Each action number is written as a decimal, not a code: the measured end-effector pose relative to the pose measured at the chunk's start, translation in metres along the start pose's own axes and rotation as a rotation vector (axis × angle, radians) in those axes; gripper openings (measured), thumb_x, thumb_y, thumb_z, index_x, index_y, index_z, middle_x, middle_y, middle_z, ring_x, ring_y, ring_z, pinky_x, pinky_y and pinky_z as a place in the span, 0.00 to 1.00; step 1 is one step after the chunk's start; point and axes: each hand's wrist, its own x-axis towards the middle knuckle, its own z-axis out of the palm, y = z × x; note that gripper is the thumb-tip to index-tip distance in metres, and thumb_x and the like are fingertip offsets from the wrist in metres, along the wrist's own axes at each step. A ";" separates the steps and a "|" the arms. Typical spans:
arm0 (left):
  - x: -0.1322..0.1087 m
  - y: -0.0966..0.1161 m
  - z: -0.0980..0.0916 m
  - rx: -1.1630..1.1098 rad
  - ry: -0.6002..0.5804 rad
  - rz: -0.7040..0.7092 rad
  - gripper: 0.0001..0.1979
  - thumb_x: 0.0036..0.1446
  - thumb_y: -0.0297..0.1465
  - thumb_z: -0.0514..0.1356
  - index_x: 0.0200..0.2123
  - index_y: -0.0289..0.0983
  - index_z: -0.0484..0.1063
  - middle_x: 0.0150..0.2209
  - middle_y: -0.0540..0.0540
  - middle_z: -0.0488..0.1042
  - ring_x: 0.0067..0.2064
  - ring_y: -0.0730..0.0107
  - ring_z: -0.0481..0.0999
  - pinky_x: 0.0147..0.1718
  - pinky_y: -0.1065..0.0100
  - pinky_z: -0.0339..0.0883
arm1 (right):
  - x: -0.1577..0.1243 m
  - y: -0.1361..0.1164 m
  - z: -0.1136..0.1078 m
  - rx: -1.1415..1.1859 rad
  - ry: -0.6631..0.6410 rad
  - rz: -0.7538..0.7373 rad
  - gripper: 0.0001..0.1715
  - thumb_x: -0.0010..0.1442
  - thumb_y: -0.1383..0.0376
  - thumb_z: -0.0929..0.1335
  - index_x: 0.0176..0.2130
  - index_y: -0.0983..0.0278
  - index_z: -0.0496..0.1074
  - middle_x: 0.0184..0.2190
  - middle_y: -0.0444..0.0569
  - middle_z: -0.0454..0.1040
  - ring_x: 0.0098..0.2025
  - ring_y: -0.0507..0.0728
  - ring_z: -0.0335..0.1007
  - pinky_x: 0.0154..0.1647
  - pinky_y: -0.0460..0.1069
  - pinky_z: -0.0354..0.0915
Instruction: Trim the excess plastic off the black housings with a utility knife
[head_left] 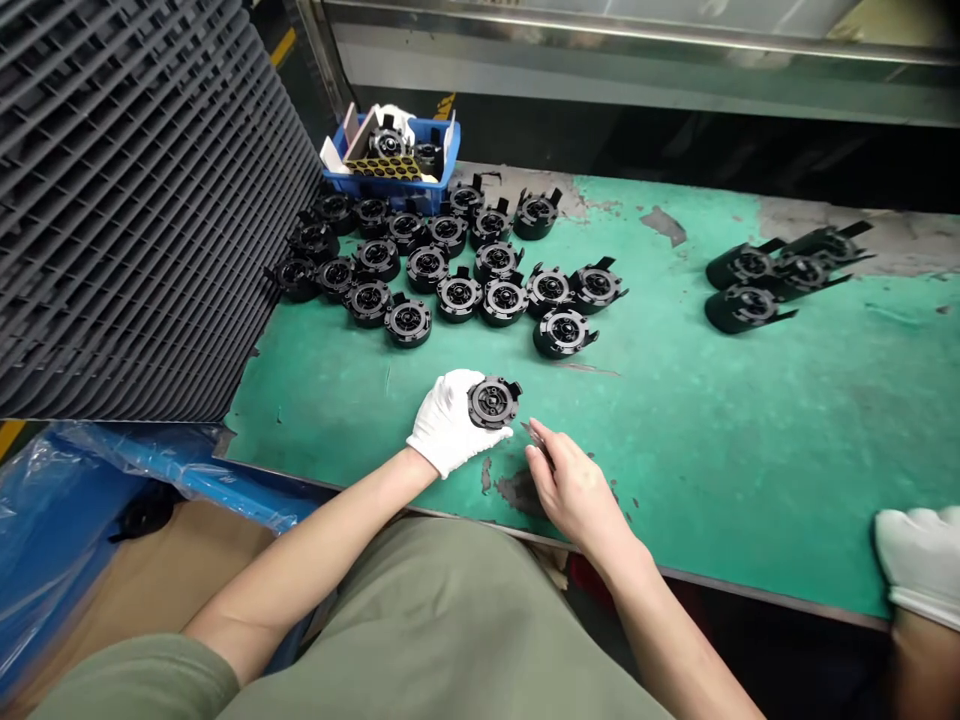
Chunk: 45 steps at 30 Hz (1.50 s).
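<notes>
Beyond the green-topped workbench (787,420), worn to grey in patches, runs a shiny metal rail (600,37); dark floor (517,130) with yellow markings (283,47) shows behind the workbench's left part.

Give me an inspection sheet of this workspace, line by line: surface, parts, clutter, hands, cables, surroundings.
Surface: green bench top, worn, with dark and grey patches.
Parts: round black parts clustered at left; taller black parts grouped at right.
Clutter: blue bin behind the cluster, with a yellow-and-black strip in it.
Left hand: white-gloved, gripping the held black part.
Right hand: bare, pinching a small thin item, kind unclear.
Cables: nothing clearly seen.
Surroundings: black gridded stack at left; metal rail behind; another person's gloved hand at right.
</notes>
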 end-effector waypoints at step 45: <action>0.047 -0.007 -0.020 -0.006 -0.342 0.326 0.42 0.40 0.55 0.81 0.56 0.41 0.82 0.53 0.40 0.87 0.56 0.38 0.87 0.60 0.46 0.78 | 0.052 0.021 -0.048 -0.553 -0.419 -0.194 0.25 0.72 0.73 0.60 0.63 0.62 0.73 0.35 0.51 0.77 0.30 0.57 0.72 0.28 0.56 0.41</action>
